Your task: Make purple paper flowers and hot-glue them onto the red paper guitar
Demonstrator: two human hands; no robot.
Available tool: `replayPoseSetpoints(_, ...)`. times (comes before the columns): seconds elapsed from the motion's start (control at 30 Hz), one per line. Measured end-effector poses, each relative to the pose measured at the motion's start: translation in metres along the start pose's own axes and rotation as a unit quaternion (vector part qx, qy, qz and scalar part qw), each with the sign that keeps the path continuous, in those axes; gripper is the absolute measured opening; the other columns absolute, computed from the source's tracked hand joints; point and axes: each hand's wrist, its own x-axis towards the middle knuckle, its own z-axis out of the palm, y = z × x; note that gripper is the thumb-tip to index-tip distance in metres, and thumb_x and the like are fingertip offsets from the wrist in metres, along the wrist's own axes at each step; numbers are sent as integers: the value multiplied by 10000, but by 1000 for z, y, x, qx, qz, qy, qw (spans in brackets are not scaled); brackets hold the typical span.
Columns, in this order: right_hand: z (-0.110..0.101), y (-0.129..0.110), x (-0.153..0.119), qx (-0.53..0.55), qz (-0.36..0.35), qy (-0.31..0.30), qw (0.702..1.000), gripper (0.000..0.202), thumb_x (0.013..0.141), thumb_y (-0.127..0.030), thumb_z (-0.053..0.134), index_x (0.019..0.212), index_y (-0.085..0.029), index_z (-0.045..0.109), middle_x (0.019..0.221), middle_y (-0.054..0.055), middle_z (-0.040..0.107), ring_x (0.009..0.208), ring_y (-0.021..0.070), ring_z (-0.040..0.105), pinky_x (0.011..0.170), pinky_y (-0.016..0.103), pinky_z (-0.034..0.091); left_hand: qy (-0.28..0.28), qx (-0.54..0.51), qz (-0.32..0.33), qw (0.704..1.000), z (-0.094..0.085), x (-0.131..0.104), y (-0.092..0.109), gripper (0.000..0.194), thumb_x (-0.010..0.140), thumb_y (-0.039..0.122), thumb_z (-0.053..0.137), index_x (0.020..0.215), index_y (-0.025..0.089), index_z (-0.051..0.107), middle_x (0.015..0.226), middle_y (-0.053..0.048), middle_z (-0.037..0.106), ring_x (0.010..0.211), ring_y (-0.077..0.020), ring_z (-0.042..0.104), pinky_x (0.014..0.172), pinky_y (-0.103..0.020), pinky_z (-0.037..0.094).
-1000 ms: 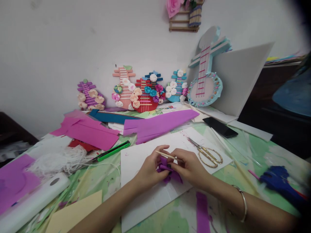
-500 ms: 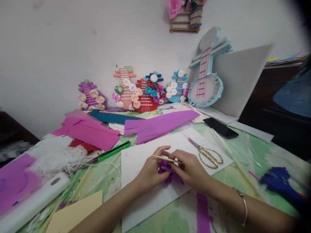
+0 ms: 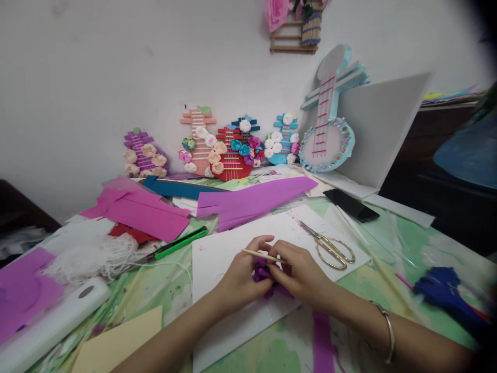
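Both my hands meet above a white board [image 3: 221,331], close together. Between them is a piece of crumpled purple crepe paper [image 3: 263,272], partly covered by fingers. My left hand [image 3: 240,274] is closed on the purple paper, thumb in front. My right hand [image 3: 301,267] pinches the same paper, and a thin wooden stick [image 3: 258,254] lies across from its fingers to the left hand's fingers. The folds deep between the fingertips are hidden. Gold-handled scissors [image 3: 330,246] rest on the board just beyond my right hand.
A blue glue gun [image 3: 438,287] lies at the right and a black phone [image 3: 351,204] behind the scissors. A green utility knife [image 3: 180,243], white string [image 3: 97,256] and magenta paper [image 3: 143,210] are at the left. Small decorated paper lutes [image 3: 233,155] lean against the wall.
My fingers have shifted slightly around the purple paper, and the right fingers have curled further over the stick. The whole view has moved a little.
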Motion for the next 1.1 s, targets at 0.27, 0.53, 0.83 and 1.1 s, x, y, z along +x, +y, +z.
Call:
replayPoseSetpoints(0.27,1,2,-3,74,42,14,996,76,840,-138,473,791,-196,469,640,-57,501,551,77,423,537,194,311,40,-209,-49,976,-7,1,3,359,771,202,663,1097,166,516,1061,-87,596,948,-181,591,842,-310,457)
replayPoseSetpoints(0.53,3,2,-6,109,69,46,991,53,866,-188,466,823,-195,496,645,-49,484,562,85,412,521,195,316,22,-255,-82,963,-5,1,1,420,661,39,643,1051,178,576,989,-64,629,850,-166,592,711,-265,442)
replayPoseSetpoints(0.83,2,0,-6,77,64,64,993,58,864,-202,485,813,-194,511,541,-73,433,497,81,384,484,198,271,27,-293,-119,948,-6,3,9,324,613,58,576,918,136,650,813,-41,631,722,-140,583,646,-237,418)
replayPoseSetpoints(1.1,5,2,-9,45,43,73,995,54,865,-186,471,815,-199,486,582,-56,487,521,87,425,503,200,296,37,-304,-111,946,-13,2,3,229,652,77,621,873,133,645,824,-38,636,701,-124,583,645,-229,427)
